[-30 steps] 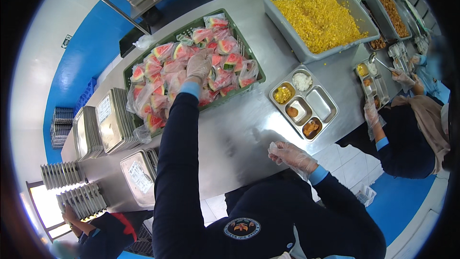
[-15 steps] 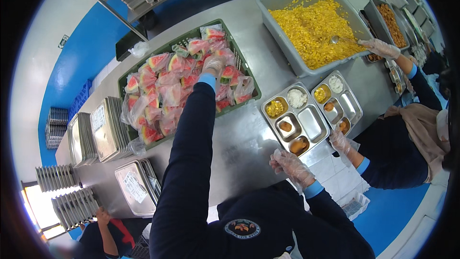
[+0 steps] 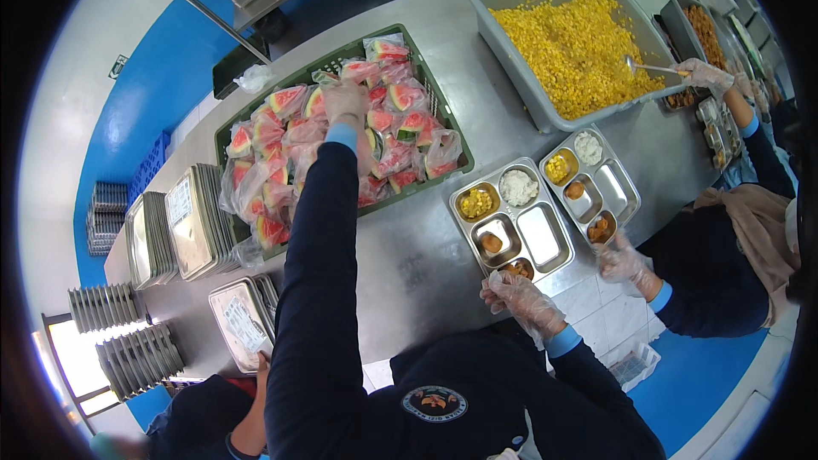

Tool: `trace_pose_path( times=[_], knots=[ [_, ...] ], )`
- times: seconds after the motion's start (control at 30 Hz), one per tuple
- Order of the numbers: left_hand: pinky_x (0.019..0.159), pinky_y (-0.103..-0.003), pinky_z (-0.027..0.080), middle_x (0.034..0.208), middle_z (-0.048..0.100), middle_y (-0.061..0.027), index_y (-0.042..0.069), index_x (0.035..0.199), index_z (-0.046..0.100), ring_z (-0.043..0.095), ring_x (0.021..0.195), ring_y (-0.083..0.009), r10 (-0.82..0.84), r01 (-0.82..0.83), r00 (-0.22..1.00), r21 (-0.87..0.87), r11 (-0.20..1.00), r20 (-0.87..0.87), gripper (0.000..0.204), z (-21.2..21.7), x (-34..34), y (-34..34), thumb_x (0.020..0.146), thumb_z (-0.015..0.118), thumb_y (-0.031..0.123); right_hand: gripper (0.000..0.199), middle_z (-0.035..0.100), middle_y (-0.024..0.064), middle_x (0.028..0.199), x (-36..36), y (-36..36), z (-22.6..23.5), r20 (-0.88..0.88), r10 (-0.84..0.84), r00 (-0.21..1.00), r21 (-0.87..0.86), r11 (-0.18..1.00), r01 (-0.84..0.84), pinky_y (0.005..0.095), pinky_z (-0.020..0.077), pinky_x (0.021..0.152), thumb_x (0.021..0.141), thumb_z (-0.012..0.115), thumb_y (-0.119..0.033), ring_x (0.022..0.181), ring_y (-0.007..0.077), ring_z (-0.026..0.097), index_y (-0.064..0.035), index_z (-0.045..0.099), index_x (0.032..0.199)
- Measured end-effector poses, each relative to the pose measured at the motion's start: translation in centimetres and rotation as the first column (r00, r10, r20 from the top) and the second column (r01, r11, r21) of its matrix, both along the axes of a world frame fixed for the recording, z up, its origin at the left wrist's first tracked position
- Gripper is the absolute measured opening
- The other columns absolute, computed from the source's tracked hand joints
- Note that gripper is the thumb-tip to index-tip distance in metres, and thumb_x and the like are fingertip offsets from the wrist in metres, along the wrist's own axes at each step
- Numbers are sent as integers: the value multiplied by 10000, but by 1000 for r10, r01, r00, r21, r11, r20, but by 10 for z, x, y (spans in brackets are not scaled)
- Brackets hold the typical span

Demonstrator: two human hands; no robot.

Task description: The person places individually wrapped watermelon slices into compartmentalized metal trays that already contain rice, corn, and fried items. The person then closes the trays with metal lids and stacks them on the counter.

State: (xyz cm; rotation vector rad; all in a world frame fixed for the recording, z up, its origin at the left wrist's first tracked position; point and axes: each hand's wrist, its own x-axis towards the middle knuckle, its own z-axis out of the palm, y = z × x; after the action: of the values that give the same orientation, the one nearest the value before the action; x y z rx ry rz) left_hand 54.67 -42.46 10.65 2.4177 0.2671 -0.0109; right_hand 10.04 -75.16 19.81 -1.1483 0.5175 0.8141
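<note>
My gloved left hand reaches into the green crate and rests among watermelon slices in clear plastic bags. Its fingers are blurred and partly hidden, so their grip is unclear. My gloved right hand, fingers curled together, is at the near edge of a metal compartment tray, covering part of its corner. Whatever the fingers may hold is hidden. In that tray are white rice, yellow corn and brown pieces of food; one large compartment is bare.
A second filled tray adjoins mine, near a co-worker's gloved hand. Their other hand holds a spoon at the big corn tub. Stacked metal trays stand left of the crate. Another person's hand touches a lower tray stack.
My left hand has shifted left across the bagged watermelon. Both filled trays have slid slightly left, toward my right hand. The co-worker's near hand has drawn back; the person at lower left reached the stack.
</note>
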Motion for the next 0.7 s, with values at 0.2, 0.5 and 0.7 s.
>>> trace_pose_path(
  times=[0.2, 0.5, 0.7],
  knots=[
    [919, -476, 544, 1241, 725, -189, 25, 1342, 639, 721, 1107, -297, 406, -489, 871, -553, 674, -275, 579, 42, 23, -24, 1001, 556, 486, 344, 648, -4, 961, 3, 1, 3, -57, -15, 998, -51, 999, 13, 251, 504, 774, 1045, 623, -425, 877, 77, 602, -83, 654, 1071],
    [751, -425, 598, 1165, 717, -105, 95, 1339, 615, 723, 999, -257, 671, -288, 728, -951, 114, -140, 420, 62, -28, -51, 956, 747, 206, 240, 624, -11, 893, -2, -29, 5, 78, -97, 992, -50, 994, 101, 229, 471, 742, 1038, 639, -325, 795, 65, 556, -88, 639, 1001],
    [921, -324, 557, 1281, 643, -113, 19, 1375, 560, 647, 1104, -190, -25, 52, 999, -981, 186, 48, 425, 130, -226, -65, 983, 692, 114, 386, 633, 46, 1018, 27, -38, 24, 523, -126, 843, -208, 940, 269, 269, 502, 823, 1045, 627, -319, 910, 117, 588, -5, 603, 1269]
  ],
)
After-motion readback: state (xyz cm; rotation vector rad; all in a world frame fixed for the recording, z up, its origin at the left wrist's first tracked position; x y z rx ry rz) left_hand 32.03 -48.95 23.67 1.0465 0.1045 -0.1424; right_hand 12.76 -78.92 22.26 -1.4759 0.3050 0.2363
